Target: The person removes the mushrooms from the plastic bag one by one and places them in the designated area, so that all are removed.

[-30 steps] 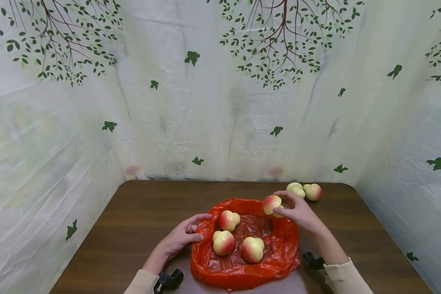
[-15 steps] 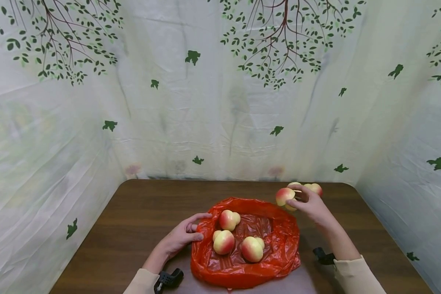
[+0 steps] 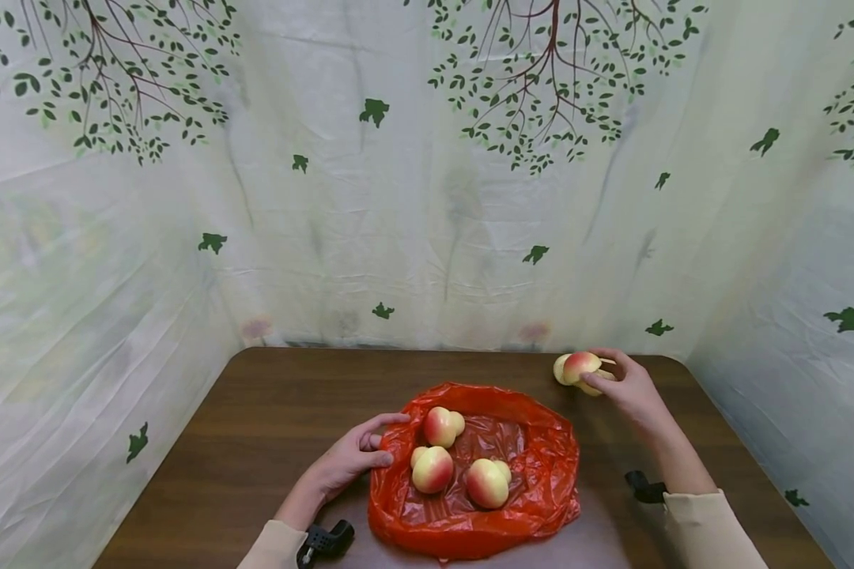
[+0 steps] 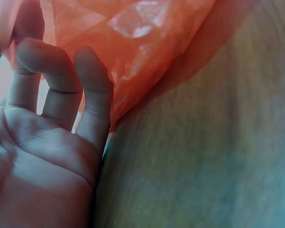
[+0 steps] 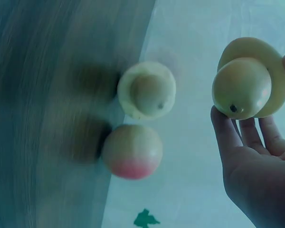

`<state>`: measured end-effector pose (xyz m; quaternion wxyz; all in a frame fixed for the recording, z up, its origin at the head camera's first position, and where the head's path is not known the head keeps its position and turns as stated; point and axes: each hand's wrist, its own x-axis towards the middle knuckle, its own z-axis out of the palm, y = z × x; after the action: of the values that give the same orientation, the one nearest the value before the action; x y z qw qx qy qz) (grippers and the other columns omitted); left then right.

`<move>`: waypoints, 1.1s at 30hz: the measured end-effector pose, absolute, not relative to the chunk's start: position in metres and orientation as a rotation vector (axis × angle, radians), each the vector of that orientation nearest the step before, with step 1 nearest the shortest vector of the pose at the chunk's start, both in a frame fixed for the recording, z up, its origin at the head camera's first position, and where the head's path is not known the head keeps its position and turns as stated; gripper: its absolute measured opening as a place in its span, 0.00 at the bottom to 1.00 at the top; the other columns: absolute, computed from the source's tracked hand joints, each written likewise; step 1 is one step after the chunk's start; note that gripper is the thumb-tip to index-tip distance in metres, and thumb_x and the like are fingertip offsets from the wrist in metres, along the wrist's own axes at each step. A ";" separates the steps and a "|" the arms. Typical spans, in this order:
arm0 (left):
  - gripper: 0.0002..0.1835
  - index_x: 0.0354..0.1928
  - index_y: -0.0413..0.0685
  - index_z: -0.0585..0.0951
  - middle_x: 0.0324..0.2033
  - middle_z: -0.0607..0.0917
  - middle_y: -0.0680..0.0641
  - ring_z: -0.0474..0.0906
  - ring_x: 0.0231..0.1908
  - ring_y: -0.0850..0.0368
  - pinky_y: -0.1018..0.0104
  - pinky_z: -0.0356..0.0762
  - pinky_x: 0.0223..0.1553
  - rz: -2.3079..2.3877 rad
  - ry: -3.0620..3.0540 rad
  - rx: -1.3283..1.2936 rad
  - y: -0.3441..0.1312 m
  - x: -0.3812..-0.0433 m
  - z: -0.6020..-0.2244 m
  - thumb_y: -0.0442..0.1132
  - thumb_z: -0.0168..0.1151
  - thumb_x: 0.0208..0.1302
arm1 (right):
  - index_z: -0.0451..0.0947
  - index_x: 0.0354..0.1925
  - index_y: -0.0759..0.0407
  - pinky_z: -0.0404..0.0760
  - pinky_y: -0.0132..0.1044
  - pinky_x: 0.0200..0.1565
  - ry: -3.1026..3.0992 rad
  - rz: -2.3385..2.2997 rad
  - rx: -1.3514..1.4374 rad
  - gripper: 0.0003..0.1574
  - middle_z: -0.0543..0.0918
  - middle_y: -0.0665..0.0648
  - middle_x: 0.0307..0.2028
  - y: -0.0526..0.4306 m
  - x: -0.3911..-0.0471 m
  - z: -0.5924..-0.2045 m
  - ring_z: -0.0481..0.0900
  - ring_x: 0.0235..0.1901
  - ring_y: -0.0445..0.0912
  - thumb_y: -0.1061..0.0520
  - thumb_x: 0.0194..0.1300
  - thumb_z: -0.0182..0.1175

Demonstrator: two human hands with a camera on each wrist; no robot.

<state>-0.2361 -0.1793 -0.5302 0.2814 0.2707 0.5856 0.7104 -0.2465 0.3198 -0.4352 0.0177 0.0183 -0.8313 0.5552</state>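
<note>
A red plastic bag (image 3: 470, 545) lies with its mouth wide and its rim rolled down, holding pears (image 3: 432, 469) of yellow and red. My left hand (image 3: 349, 458) grips the bag's left rim between thumb and fingers. Bag film passes by the curled fingers in the left wrist view. Out at the back right of the table, my right hand (image 3: 633, 391) holds a pear (image 5: 244, 88) between thumb and fingers, its dark stem end showing in the right wrist view. Beside it are two more pears, one yellowish (image 5: 149, 90) and one red-based (image 5: 133, 152); in the head view the held pear and hand largely cover them.
The brown wooden table (image 3: 306, 387) ends at a rounded back edge. Behind it and at both sides hangs a pale curtain (image 3: 434, 237) printed with branches and leaves. Black straps (image 3: 326, 544) sit at both wrists.
My right hand has carried the pear from over the bag's back right rim rightwards and away, to the pears at the table's back. The left hand and bag have stayed put.
</note>
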 end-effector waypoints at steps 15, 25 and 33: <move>0.32 0.80 0.40 0.60 0.41 0.93 0.52 0.92 0.41 0.60 0.61 0.91 0.46 1.901 1.580 0.728 -0.180 -0.236 -0.531 0.34 0.58 0.80 | 0.61 0.79 0.63 0.75 0.20 0.48 -2.579 1.579 -0.125 0.48 0.74 0.61 0.68 0.360 -0.257 -0.443 0.71 0.51 0.25 0.41 0.76 0.65; 0.33 0.80 0.41 0.61 0.39 0.92 0.52 0.92 0.39 0.61 0.62 0.91 0.45 1.906 1.581 0.715 -0.179 -0.235 -0.529 0.35 0.59 0.79 | 0.60 0.79 0.64 0.75 0.20 0.45 -2.528 1.564 -0.209 0.49 0.74 0.36 0.52 0.382 -0.265 -0.445 0.71 0.47 0.24 0.40 0.75 0.65; 0.33 0.80 0.39 0.60 0.38 0.92 0.52 0.92 0.38 0.61 0.62 0.91 0.44 1.906 1.581 0.708 -0.178 -0.234 -0.529 0.34 0.59 0.79 | 0.61 0.78 0.67 0.75 0.18 0.44 -2.458 1.598 -0.298 0.51 0.73 0.30 0.47 0.395 -0.269 -0.451 0.71 0.45 0.23 0.40 0.74 0.66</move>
<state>-0.2344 -0.1785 -0.5290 0.2790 0.2640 0.5894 0.7106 -0.2693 0.3945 -0.4506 0.0973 -0.1008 -0.8302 0.5396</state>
